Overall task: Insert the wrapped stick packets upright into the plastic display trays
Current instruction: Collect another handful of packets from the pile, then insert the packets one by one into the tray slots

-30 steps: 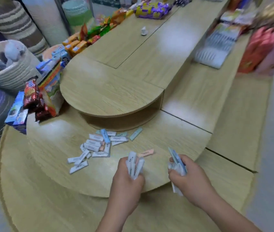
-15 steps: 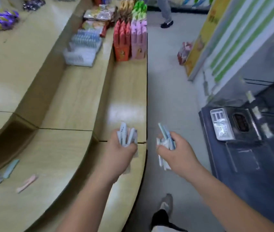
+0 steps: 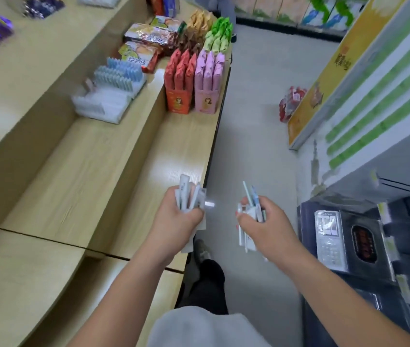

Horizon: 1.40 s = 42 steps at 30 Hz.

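Observation:
My left hand [image 3: 176, 216] grips a bunch of white and pale blue wrapped stick packets [image 3: 189, 195] above the front edge of the lowest wooden shelf. My right hand [image 3: 261, 222] grips a second bunch of stick packets [image 3: 250, 200] out over the aisle floor. The clear plastic display trays [image 3: 98, 106] stand far ahead on the middle shelf step. Their rear rows hold upright pale blue packets [image 3: 120, 73]; the front rows look white and blurred.
Red and pink snack boxes [image 3: 194, 78] stand on the lowest shelf [image 3: 174, 151] right of the trays, with more snack bags behind. A dark display case [image 3: 344, 244] is at the right. A red bag [image 3: 290, 102] lies on the grey aisle floor.
The view has swung right, away from the round shelf with the loose packets, toward the trays and aisle. Both hands still hold their bunches. The trays now appear nearer.

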Available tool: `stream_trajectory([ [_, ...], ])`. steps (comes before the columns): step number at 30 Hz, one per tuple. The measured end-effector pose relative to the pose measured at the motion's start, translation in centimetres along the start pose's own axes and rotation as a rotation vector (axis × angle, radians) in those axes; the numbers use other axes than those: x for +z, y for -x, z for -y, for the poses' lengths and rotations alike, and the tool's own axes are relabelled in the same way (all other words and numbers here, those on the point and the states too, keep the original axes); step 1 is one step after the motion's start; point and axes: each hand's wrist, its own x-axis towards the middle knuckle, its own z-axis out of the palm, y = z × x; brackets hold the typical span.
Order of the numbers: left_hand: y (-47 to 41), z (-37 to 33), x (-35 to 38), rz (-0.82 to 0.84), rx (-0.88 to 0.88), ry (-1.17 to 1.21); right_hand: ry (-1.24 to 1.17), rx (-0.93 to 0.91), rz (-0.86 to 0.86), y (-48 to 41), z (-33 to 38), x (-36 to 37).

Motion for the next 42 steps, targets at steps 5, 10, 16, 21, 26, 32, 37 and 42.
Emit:
stream_trajectory([
  [5,-10.2,-2.5,-1.4,-0.068,-0.053,0.027,0.033,-0.028,0.136,-11.9,3.8,0.8],
  [10,-17.7,-5.8,-4.7,-0.189,-0.097,0.072,0.097,-0.075,0.268,-21.3,9.6,2.9],
  [16,-22.9,-5.8,-10.0,-0.516,-0.163,0.212,0.176,-0.166,0.517,-31.2,14.9,10.0],
  [21,-27.3,-3.7,-14.1,-0.855,-0.282,0.313,0.323,-0.298,0.819,-37.6,18.3,19.8],
  [26,-31.6,-1.7,-18.0,-1.138,-0.406,0.388,0.459,-0.412,1.059,-41.0,20.5,29.7],
  [32,-34.2,3.3,-21.5,-1.307,-0.587,0.406,0.660,-0.594,1.141,-42.8,20.5,39.5],
  [37,-35.9,8.5,-24.2,-1.438,-0.632,0.327,0.754,-0.903,1.040,-43.5,17.5,45.3],
  [42,-38.2,11.5,-25.6,-1.493,-0.615,-0.102,0.857,-1.167,0.824,-44.5,17.2,48.1],
])
